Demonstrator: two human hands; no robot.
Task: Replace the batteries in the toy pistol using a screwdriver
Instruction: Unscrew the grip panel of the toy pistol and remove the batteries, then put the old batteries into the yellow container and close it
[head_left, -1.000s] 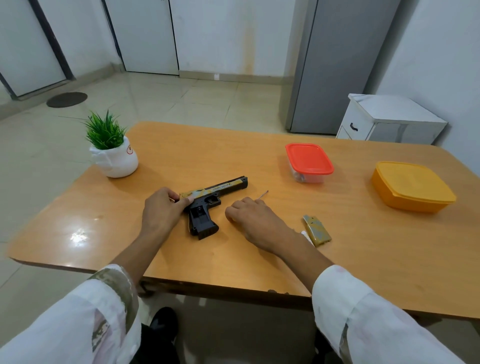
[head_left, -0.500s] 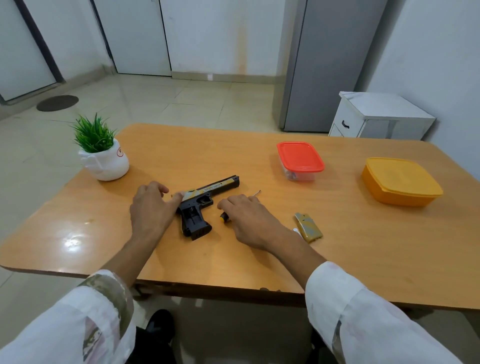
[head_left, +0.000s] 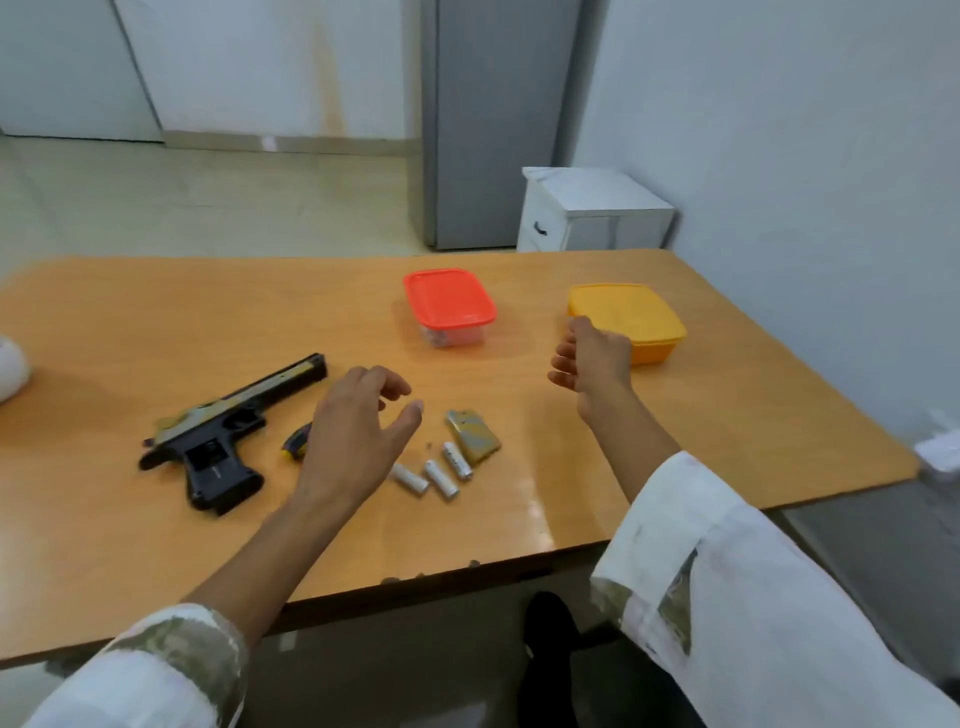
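Nothing here can be read as text, label, brand, number or sign. The pistol (head_left: 218, 441), near the left edge of the table (head_left: 156, 322), has a faint pale mark on its black grip, too blurred to make out. The three batteries (head_left: 434, 475), toward the front edge, show small dark specks on their white casings, too small to tell whether they are print.
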